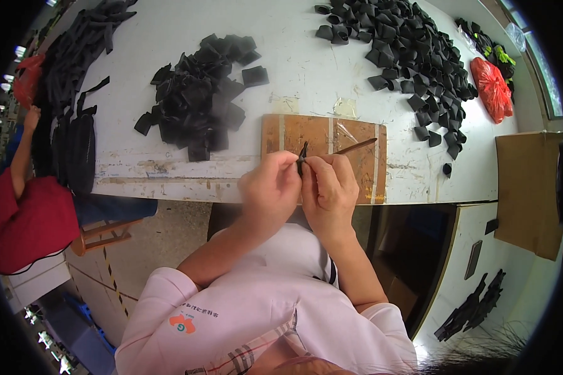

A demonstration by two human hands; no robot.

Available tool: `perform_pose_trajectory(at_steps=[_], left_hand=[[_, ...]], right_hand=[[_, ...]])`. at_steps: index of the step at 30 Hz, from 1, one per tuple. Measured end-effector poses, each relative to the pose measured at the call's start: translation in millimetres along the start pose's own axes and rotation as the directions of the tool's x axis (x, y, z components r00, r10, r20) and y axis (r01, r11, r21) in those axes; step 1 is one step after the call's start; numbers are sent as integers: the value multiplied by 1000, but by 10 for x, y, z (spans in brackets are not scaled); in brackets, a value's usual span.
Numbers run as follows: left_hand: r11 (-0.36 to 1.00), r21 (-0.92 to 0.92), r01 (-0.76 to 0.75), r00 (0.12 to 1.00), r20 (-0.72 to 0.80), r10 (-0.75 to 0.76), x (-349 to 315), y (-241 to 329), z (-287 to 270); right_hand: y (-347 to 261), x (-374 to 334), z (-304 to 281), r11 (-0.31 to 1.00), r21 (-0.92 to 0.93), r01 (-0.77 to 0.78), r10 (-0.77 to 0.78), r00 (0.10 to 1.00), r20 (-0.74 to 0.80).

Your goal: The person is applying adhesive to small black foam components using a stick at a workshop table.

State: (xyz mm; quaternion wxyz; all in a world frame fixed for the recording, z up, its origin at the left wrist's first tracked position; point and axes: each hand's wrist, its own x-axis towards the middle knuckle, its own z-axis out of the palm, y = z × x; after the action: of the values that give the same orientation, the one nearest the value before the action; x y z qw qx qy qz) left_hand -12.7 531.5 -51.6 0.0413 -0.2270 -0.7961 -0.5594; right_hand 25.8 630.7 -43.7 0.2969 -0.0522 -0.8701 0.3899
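My left hand and my right hand meet over the near edge of a brown board. Their fingertips pinch a small black fabric piece between them. A thin dark brown stick slants out to the right from behind my right hand; whether that hand grips it or it lies on the board, I cannot tell. Beyond my left hand spreads a heap of flat black fabric squares. Farther right lies a large pile of black pieces folded into loops, with one loose black piece near the table edge.
Long black strips cover the white table's far left. A red plastic bag sits at the right edge, above a cardboard box. To the left, a person in a red shirt sits by a wooden stool.
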Motion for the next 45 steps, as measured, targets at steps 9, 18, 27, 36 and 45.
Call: perform_pose_trajectory(at_steps=[9, 18, 27, 36, 45], left_hand=[[98, -703, 704, 678, 626, -385, 220, 160, -136], [89, -774, 627, 760, 583, -286, 382, 273, 27], [-113, -706, 699, 684, 707, -182, 506, 171, 72], [840, -484, -245, 902, 202, 380, 729, 430, 141], [171, -943, 285, 957, 289, -1, 587, 281, 133]], right_hand=[[29, 12, -291, 324, 652, -686, 605, 680, 415], [-33, 267, -623, 301, 653, -695, 538, 689, 486], [352, 532, -557, 329, 675, -661, 302, 751, 588], [171, 430, -580, 914, 405, -6, 60, 991, -121], [-28, 483, -601, 956, 292, -17, 41, 996, -77]])
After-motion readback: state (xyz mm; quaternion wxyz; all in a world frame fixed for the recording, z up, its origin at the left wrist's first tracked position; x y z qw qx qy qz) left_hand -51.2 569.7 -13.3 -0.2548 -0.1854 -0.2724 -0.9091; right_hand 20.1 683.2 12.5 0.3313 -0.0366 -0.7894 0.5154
